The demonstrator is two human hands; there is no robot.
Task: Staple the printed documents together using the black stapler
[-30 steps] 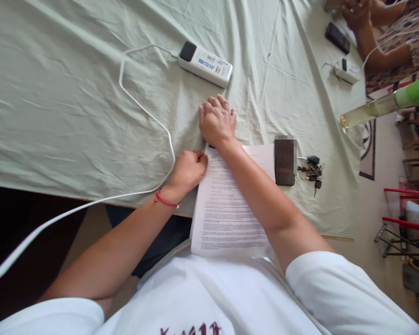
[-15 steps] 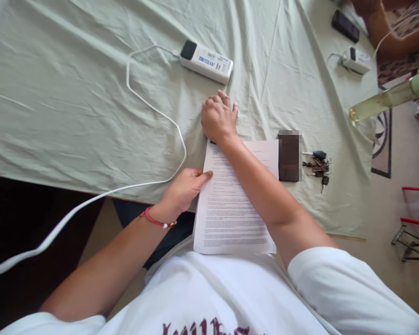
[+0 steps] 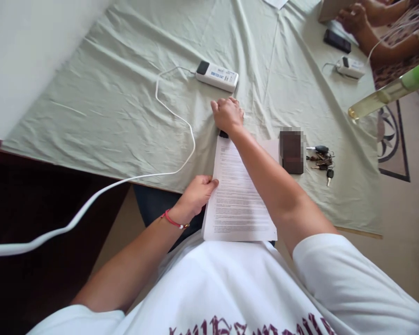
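Note:
A stack of printed sheets (image 3: 240, 204) lies from the table edge toward my lap, its lower end close to my shirt. My left hand (image 3: 199, 193) grips the stack's left side, thumb on top and fingers beneath. Across the top of the sheets reaches my right arm. My right hand (image 3: 228, 114), fingers curled, is over a small black object (image 3: 224, 134) at the stack's upper left corner. Most of that object is hidden under the hand, so its kind cannot be made out.
A white power bank (image 3: 217, 77) with a white cable (image 3: 192, 135) lies beyond my right hand. To the right are a dark wallet-like item (image 3: 293, 151), keys (image 3: 324, 160) and a tilted bottle (image 3: 384, 95). Another person's hands (image 3: 356, 21) rest near a phone (image 3: 337, 41).
The view has shifted. My right hand's fingers, spread before, are now curled, and more of the black object shows below them. My left hand keeps its grip on the sheets.

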